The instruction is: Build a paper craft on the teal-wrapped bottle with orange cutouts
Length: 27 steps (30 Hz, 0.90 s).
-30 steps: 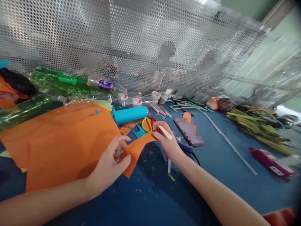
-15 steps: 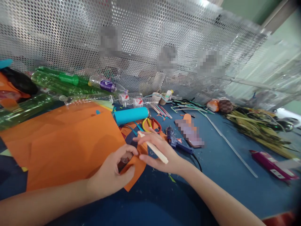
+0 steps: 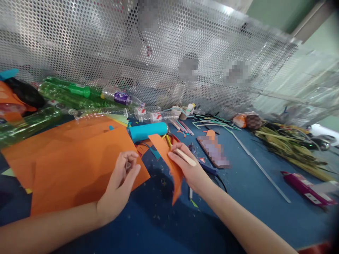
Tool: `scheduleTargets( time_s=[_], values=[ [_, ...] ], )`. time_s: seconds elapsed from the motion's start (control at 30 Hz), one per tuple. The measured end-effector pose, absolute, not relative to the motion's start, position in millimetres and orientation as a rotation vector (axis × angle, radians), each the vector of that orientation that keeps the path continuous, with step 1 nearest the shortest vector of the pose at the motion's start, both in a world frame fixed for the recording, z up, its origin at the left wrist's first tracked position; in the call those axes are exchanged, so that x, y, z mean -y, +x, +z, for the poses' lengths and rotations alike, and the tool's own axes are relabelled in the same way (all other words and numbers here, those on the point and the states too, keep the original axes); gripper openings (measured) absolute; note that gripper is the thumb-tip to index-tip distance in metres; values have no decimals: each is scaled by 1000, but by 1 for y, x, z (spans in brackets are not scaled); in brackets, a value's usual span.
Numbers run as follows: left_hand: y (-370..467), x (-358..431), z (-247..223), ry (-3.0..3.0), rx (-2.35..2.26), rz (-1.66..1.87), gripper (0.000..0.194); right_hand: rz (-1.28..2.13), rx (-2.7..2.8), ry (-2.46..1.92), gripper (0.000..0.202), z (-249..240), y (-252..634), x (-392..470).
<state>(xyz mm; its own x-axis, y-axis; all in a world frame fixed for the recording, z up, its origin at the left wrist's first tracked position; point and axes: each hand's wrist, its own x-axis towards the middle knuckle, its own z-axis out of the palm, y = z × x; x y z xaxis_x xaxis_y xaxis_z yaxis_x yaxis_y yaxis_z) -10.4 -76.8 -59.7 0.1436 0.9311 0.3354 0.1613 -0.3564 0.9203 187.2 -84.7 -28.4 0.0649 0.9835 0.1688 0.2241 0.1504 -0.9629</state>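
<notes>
Over the front corner of an orange paper sheet (image 3: pixel 79 162), my left hand (image 3: pixel 116 190) is curled. A small dark thing (image 3: pixel 128 165) shows between its fingers, too hidden to name. My right hand (image 3: pixel 190 169) pinches a torn-edged strip of orange paper (image 3: pixel 169 158), which hangs down toward the blue tabletop. A cream-coloured pen (image 3: pixel 186 157) also lies across that hand, between thumb and fingers. Just beyond the strip are yellow-and-red handled scissors (image 3: pixel 168 141), partly covered. A blue glue gun (image 3: pixel 208 166) rests beside my right hand.
Behind the paper lies a blue paper roll (image 3: pixel 148 132). Green bottles (image 3: pixel 79 98) and clear bottles (image 3: pixel 159 116) line the mesh wall (image 3: pixel 106 46). To the right are a phone (image 3: pixel 212 151), a long glue stick (image 3: pixel 262 169), dried leaves (image 3: pixel 288 148) and a magenta box (image 3: pixel 304 187).
My right hand has lifted the orange paper strip away from the left hand and off to the right. The left hand has drawn back left and curled more tightly.
</notes>
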Motion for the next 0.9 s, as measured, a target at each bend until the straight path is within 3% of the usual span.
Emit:
scheduleTargets(
  time_s=[0.33, 0.6, 0.7, 0.83, 0.9],
  values=[
    [-4, 84, -59, 2490, -870, 714, 27, 716, 1944, -1556, 13, -35, 187, 93],
    [-4, 88, -65, 2787, -907, 498, 37, 740, 1702, -1507, 17, -38, 192, 79],
    [-4, 89, -65, 2797, -911, 500, 38, 1007, 1511, -1274, 22, -49, 192, 68],
    [-3, 89, -65, 2795, -932, 459, 37, 1017, 1493, -1229, 8, -62, 187, 62],
    [-3, 89, -67, 2801, -950, 446, 37, 977, 1509, -1259, 13, -65, 186, 61]
  ],
)
